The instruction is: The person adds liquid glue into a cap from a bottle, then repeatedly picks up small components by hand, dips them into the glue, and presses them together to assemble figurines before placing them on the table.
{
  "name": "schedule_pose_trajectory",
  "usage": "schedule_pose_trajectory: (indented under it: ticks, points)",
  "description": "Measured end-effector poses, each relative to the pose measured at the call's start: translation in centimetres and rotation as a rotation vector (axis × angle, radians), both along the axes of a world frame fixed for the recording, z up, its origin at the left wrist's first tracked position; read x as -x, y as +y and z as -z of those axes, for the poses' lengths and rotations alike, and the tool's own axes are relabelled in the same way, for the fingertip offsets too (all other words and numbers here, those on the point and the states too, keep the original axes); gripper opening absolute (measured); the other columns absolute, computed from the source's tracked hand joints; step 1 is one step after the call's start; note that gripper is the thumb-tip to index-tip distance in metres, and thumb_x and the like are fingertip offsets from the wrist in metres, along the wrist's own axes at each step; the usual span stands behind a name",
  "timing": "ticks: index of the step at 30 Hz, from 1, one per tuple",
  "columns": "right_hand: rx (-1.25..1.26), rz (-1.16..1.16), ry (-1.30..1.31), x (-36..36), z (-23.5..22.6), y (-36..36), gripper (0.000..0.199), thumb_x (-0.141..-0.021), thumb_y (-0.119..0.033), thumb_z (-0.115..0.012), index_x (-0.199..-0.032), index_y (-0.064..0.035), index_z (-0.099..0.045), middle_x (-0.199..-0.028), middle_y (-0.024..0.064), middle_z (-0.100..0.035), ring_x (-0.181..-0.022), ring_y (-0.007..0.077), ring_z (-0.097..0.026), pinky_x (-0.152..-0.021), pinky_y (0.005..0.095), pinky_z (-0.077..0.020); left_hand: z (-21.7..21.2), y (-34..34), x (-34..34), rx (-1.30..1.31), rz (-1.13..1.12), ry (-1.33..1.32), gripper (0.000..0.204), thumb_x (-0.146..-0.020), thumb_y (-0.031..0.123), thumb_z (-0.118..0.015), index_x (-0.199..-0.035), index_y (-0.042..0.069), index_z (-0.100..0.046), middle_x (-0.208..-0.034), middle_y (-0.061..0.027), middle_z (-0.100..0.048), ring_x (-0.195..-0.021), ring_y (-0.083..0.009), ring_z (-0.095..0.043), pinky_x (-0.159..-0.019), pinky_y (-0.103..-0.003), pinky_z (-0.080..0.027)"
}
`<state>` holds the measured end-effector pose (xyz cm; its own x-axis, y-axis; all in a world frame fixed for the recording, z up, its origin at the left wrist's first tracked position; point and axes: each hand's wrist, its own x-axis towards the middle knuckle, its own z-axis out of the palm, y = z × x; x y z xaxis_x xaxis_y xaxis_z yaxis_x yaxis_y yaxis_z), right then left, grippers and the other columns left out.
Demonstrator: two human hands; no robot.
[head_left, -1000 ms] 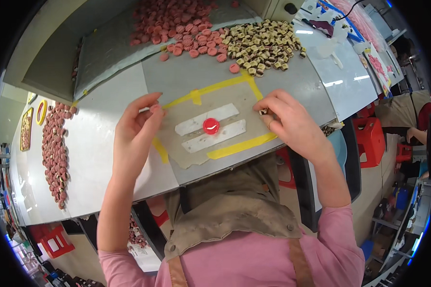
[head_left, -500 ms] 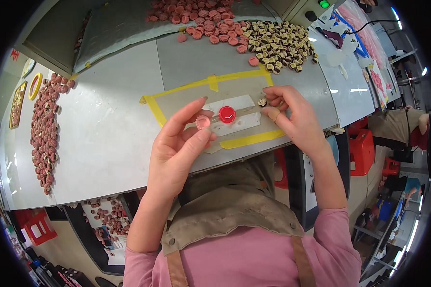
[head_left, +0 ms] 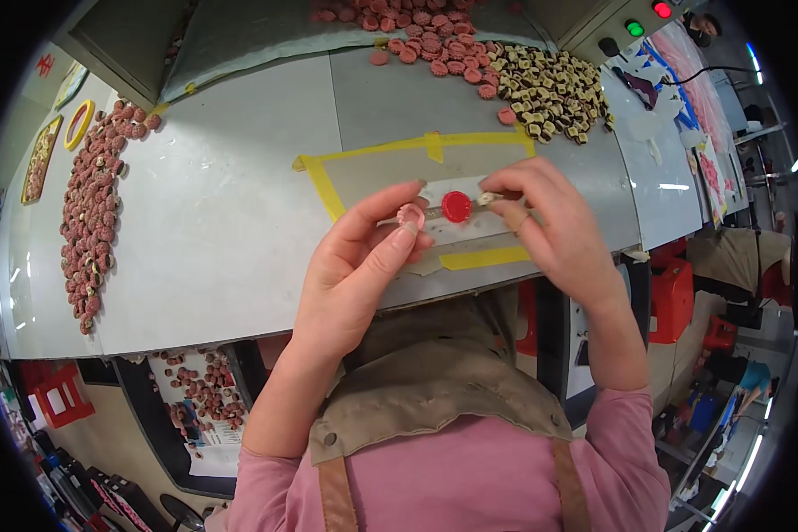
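the left hand [head_left: 344,273] is pinching a pink scalloped piece [head_left: 410,215] between thumb and fingers, its hollow side showing, and is holding it just left of a round red piece [head_left: 457,207]. the right hand [head_left: 559,229] is gripping a small cream-and-dark piece [head_left: 487,199] at its fingertips, just right of the red piece, and a tan band is circling one of its digits. the red piece is sitting between the two hands, over white strips [head_left: 466,233] that are lying on a beige sheet [head_left: 386,173]; yellow tape [head_left: 483,258] is edging that sheet on the bench [head_left: 213,204]. farther back, a heap of pink pieces [head_left: 434,44] is spreading toward the person, and a pile of cream-and-dark pieces [head_left: 554,93] is lying against its right side. along the bench's left part, a long band of dusky pink pieces [head_left: 93,208] is running toward the near edge, with a yellow ring [head_left: 67,142] lying near its far end. below the bench, more small pieces [head_left: 206,390] are resting in a dark-sided drawer [head_left: 151,430]. a red stool [head_left: 671,301] is standing to the right, and a green light [head_left: 634,29] and a red light [head_left: 662,10] are glowing on a housing at the back.
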<state>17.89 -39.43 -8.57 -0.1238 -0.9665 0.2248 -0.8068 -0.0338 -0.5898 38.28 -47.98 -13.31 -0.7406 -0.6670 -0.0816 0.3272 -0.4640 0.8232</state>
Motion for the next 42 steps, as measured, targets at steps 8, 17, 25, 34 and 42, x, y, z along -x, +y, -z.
schedule_pose_trajectory:
  ticks: [8,17,25,34,42]
  points:
    - [0.150,-0.072,0.375,-1.3,2.2,-1.1,0.021,-0.076,-0.004,-0.068,-0.095,-0.0044,-0.061,-0.087,0.0096,-0.055,-0.083,0.0284,-0.056,-0.071,0.0374,-0.0472,0.0,0.1,-0.2,-0.049,-0.016,0.049,0.030,-0.096,0.011,-0.054,-0.125,0.004,-0.053,-0.121,-0.0077,-0.056,-0.100,-0.0134,-0.058,-0.088,-0.027,-0.046]
    - [0.076,-0.013,0.062,-1.0,2.8,-0.8,0.015,-0.082,-0.002,-0.063,-0.097,-0.0018,-0.061,-0.093,0.0101,-0.057,-0.084,0.0237,-0.058,-0.072,0.0328,-0.0483,-0.5,0.2,0.3,-0.048,-0.054,-0.003,0.030,-0.096,0.012,-0.053,-0.125,0.002,-0.052,-0.117,-0.0077,-0.058,-0.097,-0.0124,-0.057,-0.088,-0.026,-0.046]
    - [0.151,0.016,-0.757,-4.0,3.0,0.3,0.018,-0.092,-0.005,-0.056,-0.110,-0.0014,-0.055,-0.102,0.0061,-0.055,-0.090,0.0132,-0.056,-0.083,0.0258,-0.0441,-0.4,0.5,0.6,-0.030,-0.069,-0.014,0.027,-0.095,0.014,-0.058,-0.118,0.001,-0.055,-0.111,-0.0069,-0.061,-0.102,-0.0135,-0.058,-0.088,-0.026,-0.046]
    - [0.423,-0.014,-0.183,-5.0,3.8,-0.1,0.018,-0.088,-0.006,-0.063,-0.104,-0.0025,-0.057,-0.099,0.0107,-0.058,-0.087,0.0229,-0.058,-0.073,0.0287,-0.0489,0.2,1.9,1.4,0.339,-0.252,-0.020,0.021,-0.093,0.005,-0.057,-0.113,-0.002,-0.057,-0.110,-0.0077,-0.060,-0.102,-0.0129,-0.058,-0.090,-0.027,-0.047]
    - [0.347,-0.099,-0.409,-3.9,4.0,0.8,0.027,-0.085,-0.020,-0.069,-0.105,-0.0056,-0.058,-0.105,0.0098,-0.057,-0.100,0.0256,-0.054,-0.085,0.0350,-0.0466,-0.5,1.7,1.3,0.317,-0.036,-0.082,0.040,-0.093,0.002,-0.057,-0.131,0.000,-0.044,-0.111,-0.0096,-0.060,-0.100,-0.0146,-0.059,-0.089,-0.027,-0.048]
